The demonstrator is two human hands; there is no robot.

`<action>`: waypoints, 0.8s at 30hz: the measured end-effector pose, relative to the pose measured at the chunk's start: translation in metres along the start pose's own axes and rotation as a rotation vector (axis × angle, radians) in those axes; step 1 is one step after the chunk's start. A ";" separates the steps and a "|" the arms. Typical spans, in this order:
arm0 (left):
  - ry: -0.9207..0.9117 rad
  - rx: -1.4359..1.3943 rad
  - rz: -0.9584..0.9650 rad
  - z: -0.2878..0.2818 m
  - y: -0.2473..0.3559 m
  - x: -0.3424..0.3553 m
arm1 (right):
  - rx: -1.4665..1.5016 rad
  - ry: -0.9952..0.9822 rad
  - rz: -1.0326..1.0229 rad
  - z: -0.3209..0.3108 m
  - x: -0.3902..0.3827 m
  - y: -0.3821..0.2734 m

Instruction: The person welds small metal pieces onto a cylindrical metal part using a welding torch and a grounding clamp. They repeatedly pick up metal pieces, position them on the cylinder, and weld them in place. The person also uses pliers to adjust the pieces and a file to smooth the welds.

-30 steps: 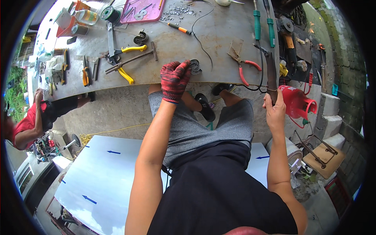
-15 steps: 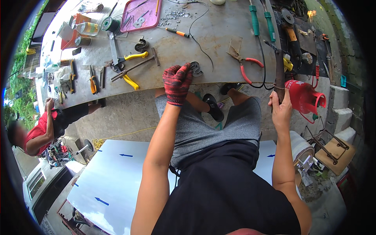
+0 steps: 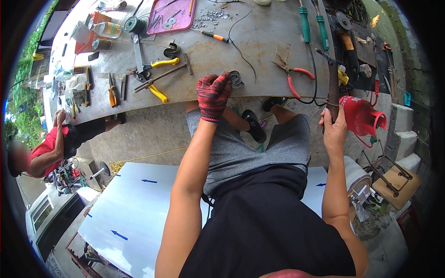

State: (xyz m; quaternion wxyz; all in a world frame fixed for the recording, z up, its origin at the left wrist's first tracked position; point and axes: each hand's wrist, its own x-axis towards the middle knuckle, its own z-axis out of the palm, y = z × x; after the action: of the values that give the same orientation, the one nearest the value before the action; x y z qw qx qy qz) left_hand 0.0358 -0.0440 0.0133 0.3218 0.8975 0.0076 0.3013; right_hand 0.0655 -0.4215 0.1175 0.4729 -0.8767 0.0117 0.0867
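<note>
In the head view, my gloved left hand (image 3: 213, 96) is closed at the bench's front edge, pinching a dark S-shaped metal strip (image 3: 236, 79). My bare right hand (image 3: 333, 127) grips the dark shaft of a long tool (image 3: 333, 81) that rests along the bench's right end. Red-handled pliers (image 3: 290, 75) lie between my hands. Left of my glove are a rusty T-bar (image 3: 164, 75), yellow-handled snips (image 3: 157, 95) and a second curved metal piece (image 3: 171, 50). Two green-handled tools (image 3: 303, 28) lie above the right hand.
Another person in red (image 3: 48, 155) stands at the bench's (image 3: 245, 55) left end. A pink tray (image 3: 174, 16) holds small parts. A flame (image 3: 374, 21) burns at upper right near an angle grinder (image 3: 345, 41); a red gas cylinder (image 3: 357, 118) stands below. A large white panel (image 3: 125, 208) lies behind me.
The view has shifted slightly. My hands hold about the same positions on the metal strip and tool. The flame at upper right shows more clearly than in the earliest frame.
</note>
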 end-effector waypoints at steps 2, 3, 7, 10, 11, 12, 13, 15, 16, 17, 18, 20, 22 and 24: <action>0.028 -0.005 0.028 0.000 0.002 0.003 | -0.007 0.000 0.002 0.001 0.000 0.000; 0.030 -0.007 0.027 0.000 0.002 0.003 | -0.009 -0.001 0.002 0.001 0.000 0.000; 0.019 -0.009 0.015 0.000 -0.001 0.000 | 0.011 0.004 0.000 0.002 0.000 -0.002; 0.015 -0.002 0.007 0.000 -0.002 -0.002 | 0.027 0.008 -0.013 0.002 0.002 -0.001; 0.015 0.002 0.011 0.000 -0.002 -0.002 | 0.026 0.008 -0.014 0.002 0.002 -0.002; 0.016 0.006 0.015 0.000 -0.002 -0.002 | 0.025 0.007 -0.016 0.002 0.002 -0.003; 0.017 0.010 0.018 0.000 -0.002 -0.001 | 0.023 0.004 -0.018 0.002 0.002 -0.004; 0.025 0.000 0.024 0.000 -0.001 0.000 | 0.019 -0.002 -0.021 0.002 0.002 -0.007; 0.029 -0.004 0.027 0.000 -0.001 0.000 | 0.024 0.001 -0.023 0.002 0.002 -0.007; 0.026 -0.008 0.023 -0.001 0.001 0.001 | 0.026 0.006 -0.024 0.002 0.002 -0.008; 0.023 -0.011 0.019 -0.001 0.002 0.002 | 0.029 0.010 -0.025 0.002 0.002 -0.007; 0.024 -0.016 0.015 -0.002 0.005 0.004 | 0.011 0.006 -0.018 0.000 0.002 -0.004; 0.031 -0.022 0.017 -0.002 0.006 0.005 | 0.004 0.004 -0.015 0.000 0.002 -0.004; -0.022 -0.021 -0.042 -0.002 -0.001 -0.005 | 0.008 0.001 -0.019 0.000 0.003 -0.008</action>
State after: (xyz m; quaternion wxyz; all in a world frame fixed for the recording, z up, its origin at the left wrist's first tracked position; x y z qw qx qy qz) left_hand 0.0311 -0.0430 0.0107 0.3376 0.8970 0.0196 0.2846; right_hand 0.0692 -0.4167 0.1236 0.4773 -0.8750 0.0040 0.0815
